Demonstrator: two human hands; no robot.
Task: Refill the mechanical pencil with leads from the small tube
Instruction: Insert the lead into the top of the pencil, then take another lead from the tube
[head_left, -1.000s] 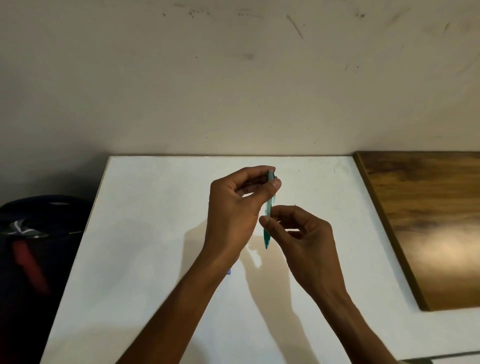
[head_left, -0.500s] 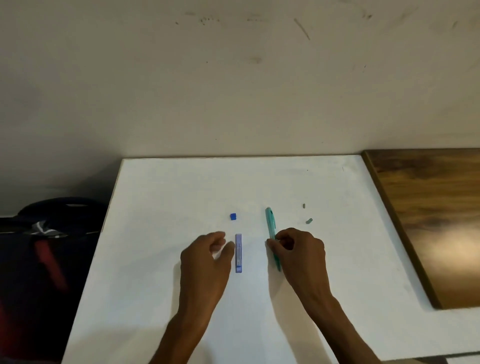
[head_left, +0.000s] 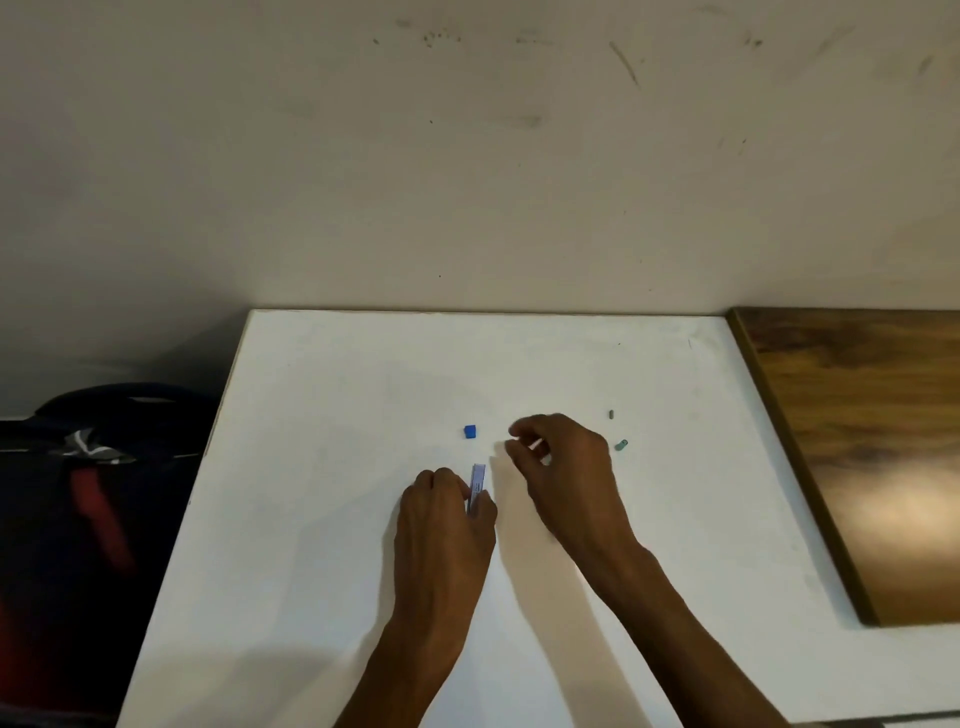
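Note:
My left hand (head_left: 444, 525) is closed around the lower end of the small purple lead tube (head_left: 477, 480), whose upper end sticks out past my fingers just above the white table (head_left: 322, 467). My right hand (head_left: 569, 467) hovers to the right of the tube with thumb and forefinger apart and nothing visible in them. The teal mechanical pencil does not show; my right hand covers the spot where it lay. A small blue cap (head_left: 470, 431) lies just beyond the tube.
A tiny teal piece (head_left: 621, 445) and a tiny grey piece (head_left: 611, 414) lie to the right of my right hand. A brown wooden surface (head_left: 872, 441) adjoins the table on the right. A dark bag (head_left: 78, 493) sits off the left edge. A wall rises behind.
The pencil, held upright in both hands a second ago, was laid on the table. My left hand has closed on the lead tube, and my right hand let go and moved over the pencil.

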